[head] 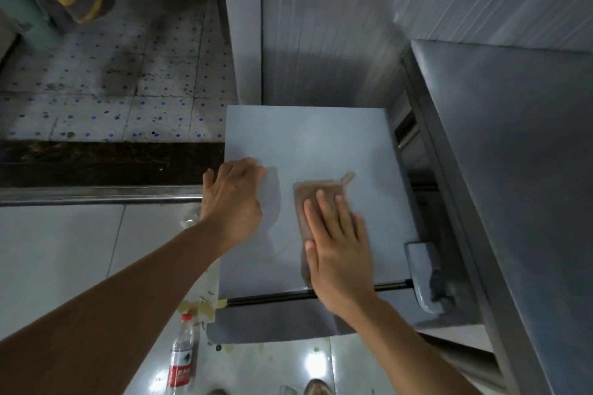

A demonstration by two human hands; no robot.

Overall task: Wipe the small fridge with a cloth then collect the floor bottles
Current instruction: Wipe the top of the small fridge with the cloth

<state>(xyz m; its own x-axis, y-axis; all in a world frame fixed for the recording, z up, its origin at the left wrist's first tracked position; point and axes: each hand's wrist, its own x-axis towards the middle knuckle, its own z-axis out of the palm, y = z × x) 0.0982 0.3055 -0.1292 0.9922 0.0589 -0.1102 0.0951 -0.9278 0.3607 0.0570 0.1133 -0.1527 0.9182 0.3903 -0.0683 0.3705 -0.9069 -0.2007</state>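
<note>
I see my right hand (333, 244) lying flat, fingers straight, pressing the brown cloth (316, 205) onto the fridge (308, 144) top, near its front edge. My left hand (232, 199) rests at the fridge's left edge with fingers loosely bent, holding nothing I can make out. One bottle (182, 359) with a red cap and label stands on the floor tiles (64, 250) left of the fridge front, and a second clear one (190, 218) shows just behind my left wrist.
</note>
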